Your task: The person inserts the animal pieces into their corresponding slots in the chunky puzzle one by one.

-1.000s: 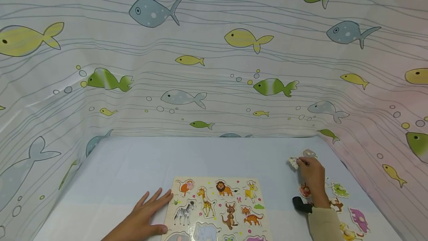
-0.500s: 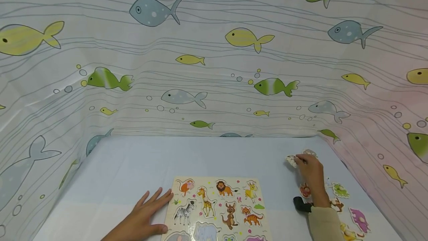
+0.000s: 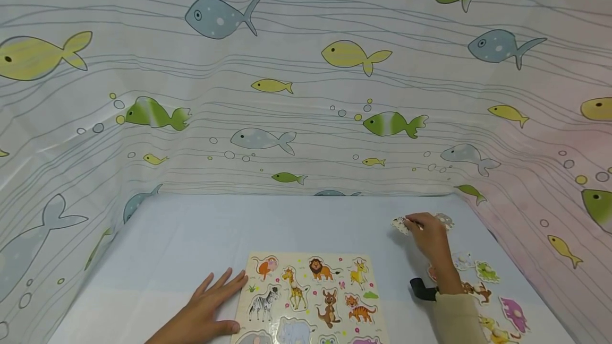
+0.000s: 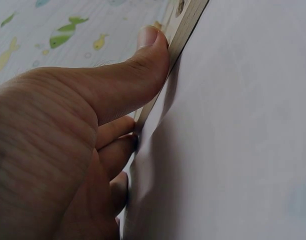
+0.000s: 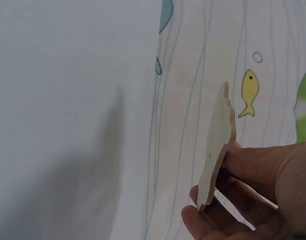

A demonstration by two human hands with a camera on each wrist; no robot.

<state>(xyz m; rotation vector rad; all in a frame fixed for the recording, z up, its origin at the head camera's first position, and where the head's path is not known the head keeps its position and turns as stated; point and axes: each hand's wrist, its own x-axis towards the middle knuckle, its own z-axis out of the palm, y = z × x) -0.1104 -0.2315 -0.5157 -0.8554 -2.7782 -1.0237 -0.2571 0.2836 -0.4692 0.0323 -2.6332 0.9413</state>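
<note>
My left hand (image 3: 207,304) lies with its fingers spread against the left edge of a wooden puzzle board (image 3: 291,259) printed with animals. In the left wrist view its thumb (image 4: 153,55) touches the board's edge (image 4: 187,37), with the other fingers farther along. My right hand (image 3: 432,240) pinches a pale wooden puzzle piece (image 3: 399,225) with dark marks, raised above the table beyond the board's right side. The right wrist view shows the plain back of that puzzle piece (image 5: 215,150) between thumb and fingers; its picture faces away there.
Loose animal pieces lie at the right: a grey one (image 3: 444,221), a green frog (image 3: 486,272), a purple one (image 3: 513,313) and a yellow one (image 3: 494,328). A black wrist camera (image 3: 423,289) sits on the right wrist. A fish-print curtain (image 3: 306,110) surrounds the table (image 3: 268,222).
My right hand has moved left with the puzzle piece, uncovering more of the loose pieces behind it. The left hand and the board stay in place.
</note>
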